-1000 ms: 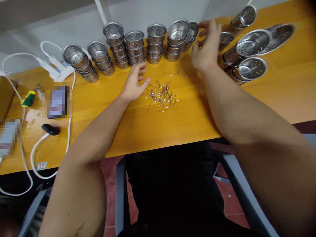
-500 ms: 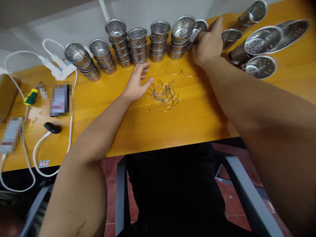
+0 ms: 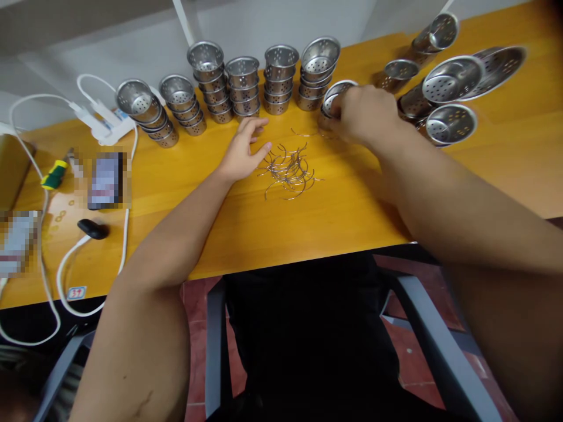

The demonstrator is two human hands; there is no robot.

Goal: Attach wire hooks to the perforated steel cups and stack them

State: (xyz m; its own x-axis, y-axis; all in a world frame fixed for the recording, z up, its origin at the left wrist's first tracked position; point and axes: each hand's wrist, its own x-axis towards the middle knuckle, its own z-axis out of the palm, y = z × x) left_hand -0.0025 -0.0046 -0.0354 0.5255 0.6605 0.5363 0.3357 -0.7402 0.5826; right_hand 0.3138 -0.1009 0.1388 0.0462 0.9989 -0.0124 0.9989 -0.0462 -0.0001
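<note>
My right hand (image 3: 367, 114) is closed on a perforated metal cup (image 3: 329, 105) at the right end of the row. Its fingertips are partly hidden behind the cup and knuckles. My left hand (image 3: 245, 151) rests on the table with fingers apart and holds nothing. Beside that hand lies a loose pile of thin curved metal wires (image 3: 290, 167). Stacks of similar perforated cups, such as the stack (image 3: 278, 85) in the middle, stand along the back, just beyond the left hand.
More perforated cups (image 3: 451, 126) and a wide perforated bowl (image 3: 497, 73) are at the right. On the left are a power strip (image 3: 114, 129), white cables, a phone (image 3: 105, 180), a green-yellow tool handle (image 3: 54, 174) and a black plug-like object (image 3: 92, 228).
My right hand and the cup in it have come nearer to me, away from the back row. The left hand stays in place. The view has shifted slightly.
</note>
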